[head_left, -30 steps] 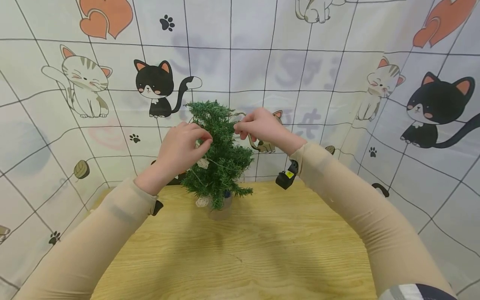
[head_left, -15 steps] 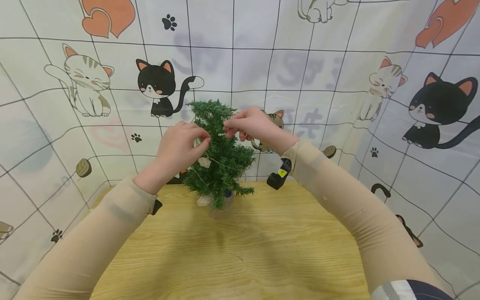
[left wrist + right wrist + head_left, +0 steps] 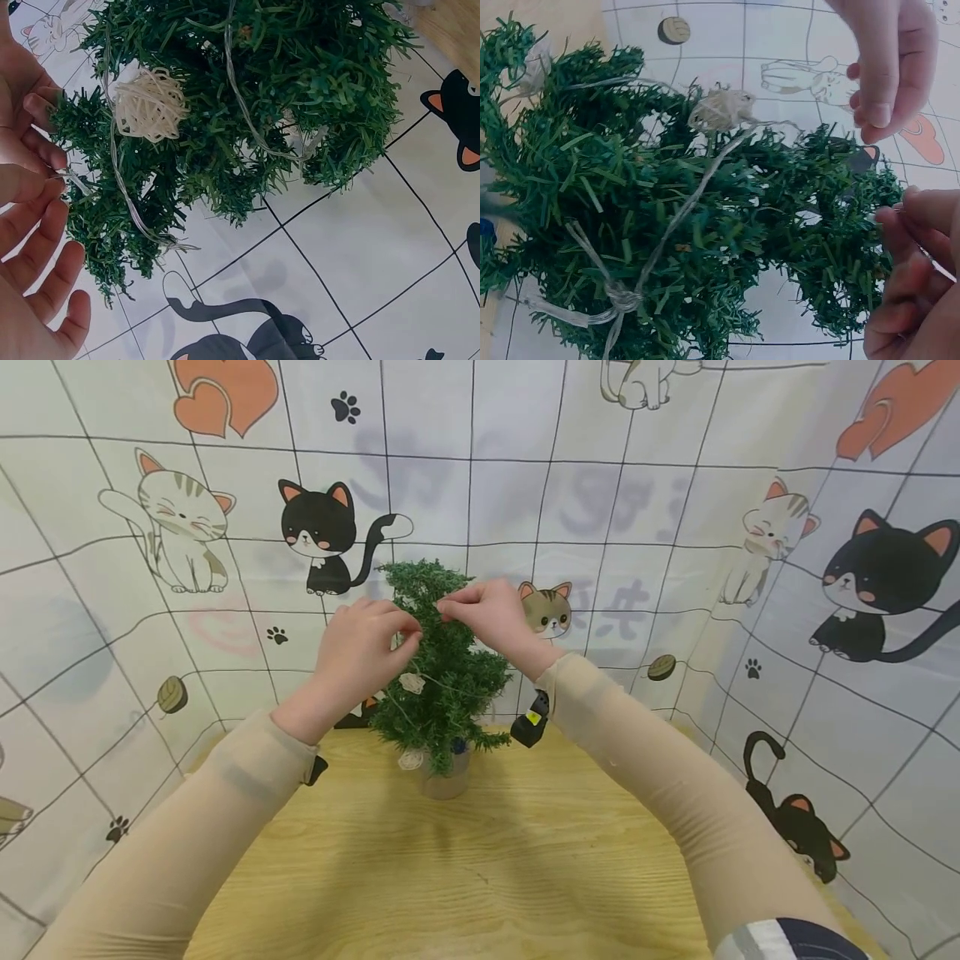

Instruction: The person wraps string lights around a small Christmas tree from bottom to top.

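A small artificial Christmas tree stands upright in a pale pot, a string light strand wound round it. Clear wire runs over the branches, with a cream woven ball hanging from it. Left of the treetop, my left hand pinches with thumb and forefinger near a thin wire end, other fingers loosely spread in the left wrist view. My right hand is at the upper right branches, thumb and forefinger pinching a fine wire. The wire's far side is hidden behind the tree.
Another woven ball hangs low beside the pot. A dark blue thing shows under the lower branches. The wooden table meets a white cloth wall with cat prints close behind the tree.
My right hand has moved left across the tree toward my left hand. A short clear piece showed at its fingertips half a second ago. The left hand has hardly moved.
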Motion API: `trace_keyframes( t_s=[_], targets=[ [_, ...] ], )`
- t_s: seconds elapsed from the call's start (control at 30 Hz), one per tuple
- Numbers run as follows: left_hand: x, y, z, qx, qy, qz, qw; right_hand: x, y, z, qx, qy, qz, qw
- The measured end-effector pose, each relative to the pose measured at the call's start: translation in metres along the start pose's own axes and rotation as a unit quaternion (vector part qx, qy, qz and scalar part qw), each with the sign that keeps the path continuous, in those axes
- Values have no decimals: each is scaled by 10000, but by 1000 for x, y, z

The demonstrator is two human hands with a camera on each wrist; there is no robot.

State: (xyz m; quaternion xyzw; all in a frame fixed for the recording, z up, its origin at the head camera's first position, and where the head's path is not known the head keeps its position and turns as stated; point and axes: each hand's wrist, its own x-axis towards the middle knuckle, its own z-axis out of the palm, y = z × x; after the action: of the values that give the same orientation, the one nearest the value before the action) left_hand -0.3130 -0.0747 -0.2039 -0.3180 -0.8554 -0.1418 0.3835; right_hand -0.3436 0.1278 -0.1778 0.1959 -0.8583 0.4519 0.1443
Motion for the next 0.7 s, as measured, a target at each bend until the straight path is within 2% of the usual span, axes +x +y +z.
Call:
trace_keyframes(
  t_s=[0.17, 0.33, 0.4, 0.5, 0.57, 0.63, 0.7],
  targets=[
    [0, -1, 1, 28, -54, -46, 10000, -1, 4, 3, -270, 129, -202, 9994],
    [3, -6, 3, 9, 20, -104, 9999, -1, 10, 4, -34, 166, -264, 9995],
    [5, -10, 4, -30, 48, -241, 9997, -1, 12, 6, 43, 226, -241, 9994],
    [8, -19, 7, -286, 32, -684, 9972, 0, 14, 8, 0, 387, -199, 9991],
    [10, -25, 8, -600, -19, -1119, 9919, 0, 15, 10, -30, 493, -236, 9985],
    [11, -32, 9, -1055, -106, -1613, 9812, 0, 15, 12, -77, 585, -301, 9978],
    [12, -38, 10, -1488, -304, -2067, 9666, 0, 15, 14, -109, 678, -344, 9970]
  ],
)
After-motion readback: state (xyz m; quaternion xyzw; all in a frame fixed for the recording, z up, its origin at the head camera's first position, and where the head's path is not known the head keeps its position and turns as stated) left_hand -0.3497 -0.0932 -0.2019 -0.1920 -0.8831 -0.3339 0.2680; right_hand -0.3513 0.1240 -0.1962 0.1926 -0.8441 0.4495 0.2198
